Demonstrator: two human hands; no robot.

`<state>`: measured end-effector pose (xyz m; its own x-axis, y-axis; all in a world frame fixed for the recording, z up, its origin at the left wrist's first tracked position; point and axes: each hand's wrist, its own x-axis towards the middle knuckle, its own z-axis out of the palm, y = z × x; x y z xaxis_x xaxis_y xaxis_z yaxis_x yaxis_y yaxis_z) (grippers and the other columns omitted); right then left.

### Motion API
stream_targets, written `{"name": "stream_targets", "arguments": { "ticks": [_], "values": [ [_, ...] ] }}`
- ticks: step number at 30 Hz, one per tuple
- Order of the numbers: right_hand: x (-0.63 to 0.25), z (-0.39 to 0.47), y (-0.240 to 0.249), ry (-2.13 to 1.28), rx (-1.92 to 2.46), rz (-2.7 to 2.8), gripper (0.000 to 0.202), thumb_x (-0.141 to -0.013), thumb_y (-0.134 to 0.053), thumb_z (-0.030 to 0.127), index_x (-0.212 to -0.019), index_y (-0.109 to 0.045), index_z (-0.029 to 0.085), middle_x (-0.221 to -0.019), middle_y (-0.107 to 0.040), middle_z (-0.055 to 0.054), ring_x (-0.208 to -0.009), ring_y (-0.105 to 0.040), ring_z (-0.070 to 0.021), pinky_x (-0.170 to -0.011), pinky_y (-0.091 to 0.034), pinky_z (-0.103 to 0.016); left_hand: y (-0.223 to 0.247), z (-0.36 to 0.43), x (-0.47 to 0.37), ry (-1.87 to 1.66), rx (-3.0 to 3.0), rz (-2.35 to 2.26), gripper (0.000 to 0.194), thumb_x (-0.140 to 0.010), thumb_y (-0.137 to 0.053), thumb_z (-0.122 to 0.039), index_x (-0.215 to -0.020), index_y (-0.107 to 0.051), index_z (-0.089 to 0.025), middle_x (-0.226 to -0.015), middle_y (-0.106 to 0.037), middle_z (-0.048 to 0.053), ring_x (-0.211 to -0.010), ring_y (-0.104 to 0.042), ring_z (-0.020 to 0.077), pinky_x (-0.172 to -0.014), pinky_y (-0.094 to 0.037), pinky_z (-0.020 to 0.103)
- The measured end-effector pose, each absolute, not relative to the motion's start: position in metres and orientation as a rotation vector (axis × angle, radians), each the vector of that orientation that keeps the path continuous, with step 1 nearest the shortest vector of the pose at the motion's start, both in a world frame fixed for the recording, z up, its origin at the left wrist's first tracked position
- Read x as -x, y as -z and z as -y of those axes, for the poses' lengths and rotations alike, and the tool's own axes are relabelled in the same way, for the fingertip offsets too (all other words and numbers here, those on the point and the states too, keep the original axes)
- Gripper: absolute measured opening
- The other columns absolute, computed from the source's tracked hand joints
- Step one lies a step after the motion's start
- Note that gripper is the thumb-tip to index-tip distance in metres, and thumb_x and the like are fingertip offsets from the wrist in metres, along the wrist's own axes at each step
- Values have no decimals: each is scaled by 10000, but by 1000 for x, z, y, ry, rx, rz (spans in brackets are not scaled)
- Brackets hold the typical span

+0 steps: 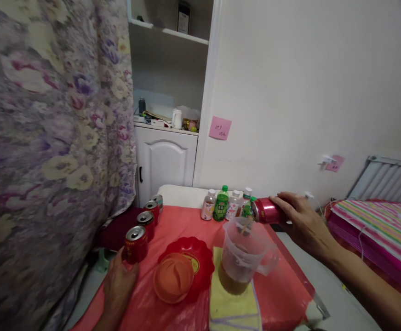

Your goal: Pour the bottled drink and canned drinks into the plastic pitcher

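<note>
Right now the right hand is wrapped around a red can, tipped nearly flat with its mouth over the rim of a clear jug, and a thin brown stream is falling into the liquid already pooled at the bottom. The jug stands on a yellow cloth at the near middle of the red table cover. The fingers are clamped over the can's top and far side, the thumb hidden behind it. To pour well, I would judge it best to keep the mouth just inside the rim and raise the can's back end slowly, so the stream stays thin and does not splash over the wall. The left hand rests on the cover at the near left, fingers loosely together, its tips touching another can (the nearest of a row running away along the left edge); it could do more good steadying the jug's handle. A red bowl holding an orange lid sits just left of the jug, and small bottles stand behind it, near enough to catch drips.
</note>
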<state>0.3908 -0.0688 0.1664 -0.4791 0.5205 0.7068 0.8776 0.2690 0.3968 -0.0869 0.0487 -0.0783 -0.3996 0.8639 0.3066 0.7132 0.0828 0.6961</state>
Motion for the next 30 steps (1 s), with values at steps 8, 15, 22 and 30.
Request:
{"name": "stream_targets", "arguments": {
  "ticks": [8,15,22,30],
  "values": [
    [-396,68,-167,1101,1271,2152,475,-887,-580,125,-1351,-489,171,-1218,-578,-172,-1091,-576,-286,-893,-584,-468,77,-46,87,-1227,-1573,-2163,690,-810,-481,-371,-1439,-381,-107,-1396,-552,243,-1282,-558,397,-1054,-459,510],
    [-398,70,-167,1103,1263,2165,469,-886,-570,122,-1346,-494,172,-1218,-577,-175,-1096,-576,-292,-895,-573,-476,79,-47,87,-1286,-1567,-2128,697,-799,-473,-384,-1435,-389,-111,-1381,-559,225,-1286,-554,378,-1088,-439,490],
    [-396,71,-175,1105,1249,2191,488,-867,-575,83,-1343,-496,156,-1222,-571,-178,-1097,-566,-288,-901,-560,-460,80,-50,91,-1346,-1568,-2075,762,-738,-486,-343,-1447,-373,-89,-1365,-559,235,-1293,-534,393,-1102,-428,520],
    [-394,70,-183,1120,1248,2212,503,-860,-571,86,-1349,-484,166,-1210,-575,-174,-1104,-569,-297,-909,-557,-474,79,-49,92,-1384,-1534,-2000,861,-669,-499,-320,-1462,-345,-25,-1408,-513,279,-1329,-494,419,-1138,-389,534]
  ]
}}
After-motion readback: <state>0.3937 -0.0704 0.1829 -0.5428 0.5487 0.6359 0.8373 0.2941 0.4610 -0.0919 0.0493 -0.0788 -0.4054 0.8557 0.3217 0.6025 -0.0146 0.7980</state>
